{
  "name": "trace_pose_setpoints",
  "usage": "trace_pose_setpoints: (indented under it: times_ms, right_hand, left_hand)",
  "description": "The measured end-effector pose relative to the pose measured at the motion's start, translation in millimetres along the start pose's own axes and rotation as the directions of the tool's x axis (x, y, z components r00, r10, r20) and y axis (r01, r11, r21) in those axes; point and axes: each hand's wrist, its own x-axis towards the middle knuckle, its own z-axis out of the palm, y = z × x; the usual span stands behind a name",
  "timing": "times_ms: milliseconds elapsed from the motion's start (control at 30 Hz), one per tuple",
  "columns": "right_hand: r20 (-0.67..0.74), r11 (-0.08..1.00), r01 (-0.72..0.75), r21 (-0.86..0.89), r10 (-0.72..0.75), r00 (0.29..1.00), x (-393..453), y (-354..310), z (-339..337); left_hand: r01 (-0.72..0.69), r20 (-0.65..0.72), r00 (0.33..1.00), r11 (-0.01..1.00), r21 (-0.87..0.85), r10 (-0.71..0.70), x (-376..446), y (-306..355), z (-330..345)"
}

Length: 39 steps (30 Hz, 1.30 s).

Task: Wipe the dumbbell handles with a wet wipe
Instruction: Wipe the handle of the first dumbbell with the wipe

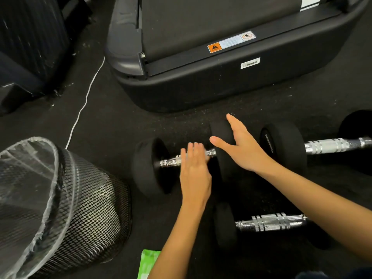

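Note:
Three black dumbbells with chrome handles lie on the dark floor. Over the handle of the left dumbbell (150,168) hovers my left hand (194,174), flat, fingers extended, nothing visible in it. My right hand (241,146) is spread open with its palm on that dumbbell's right weight head. A second dumbbell (330,146) lies to the right, a third (271,222) lies nearer me under my right forearm. A green wet wipe pack (148,264) sits at the bottom edge beside my left forearm. No wipe is visible in either hand.
A black mesh bin (86,210) with a clear plastic liner stands at the left. The rear end of a treadmill (201,81) fills the top. A white cable (84,105) runs across the floor. Dark cases stand at the top left.

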Motion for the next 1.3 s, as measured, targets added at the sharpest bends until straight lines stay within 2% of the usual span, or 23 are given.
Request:
trace_pose_setpoints:
  times_ms: [200,367,500,600,700,833,967,1133,1200,1300]
  right_hand:
    - [0.01,0.995,-0.058,0.083,0.057,0.998,2.0,0.5,-3.8]
    - [0.012,0.996,-0.052,0.07,0.051,0.999,1.2,-0.6,-5.6]
    - [0.016,0.996,-0.052,0.073,0.051,0.999,0.5,-1.0,-7.0]
    - [0.01,0.996,-0.052,0.074,0.051,0.999,-0.3,-1.0,-5.6]
    - [-0.002,0.996,-0.048,0.079,0.048,0.999,-0.1,-1.9,-5.0]
    - [-0.006,0.996,-0.052,0.074,0.053,0.999,0.8,-1.7,-4.5]
    - [0.0,0.998,-0.052,0.03,0.052,0.999,1.7,-2.0,-6.2]
    - [-0.013,0.999,-0.039,0.022,0.04,0.999,-0.7,-1.2,-4.8]
    - [-0.018,0.999,-0.039,0.025,0.039,0.999,-0.9,-1.9,-4.7]
    - [-0.024,0.999,-0.039,0.007,0.039,0.999,-0.3,-3.6,-5.3]
  left_hand:
    - [-0.172,0.073,0.982,0.985,-0.028,0.173,-13.9,-3.9,-3.9]
    - [-0.228,0.302,0.924,0.972,-0.06,0.235,9.4,-18.0,-36.4]
    - [-0.222,0.216,0.939,0.95,-0.217,0.269,30.7,-26.5,-33.0]
    - [-0.23,0.139,0.953,0.942,-0.247,0.269,28.7,-24.9,-16.8]
    - [-0.196,0.096,0.971,0.956,-0.218,0.221,24.5,-20.4,-9.0]
    - [-0.104,0.11,0.988,0.991,-0.08,0.112,37.0,-5.6,-11.1]
    - [-0.158,0.036,0.985,0.968,-0.196,0.168,28.8,-12.0,-1.9]
    - [-0.355,-0.18,0.932,0.895,-0.27,0.315,14.2,-28.7,8.6]
    - [-0.335,-0.161,0.941,0.894,-0.298,0.299,20.0,-29.1,5.7]
    - [-0.172,-0.058,0.985,0.915,-0.365,0.162,24.0,-20.0,1.1]
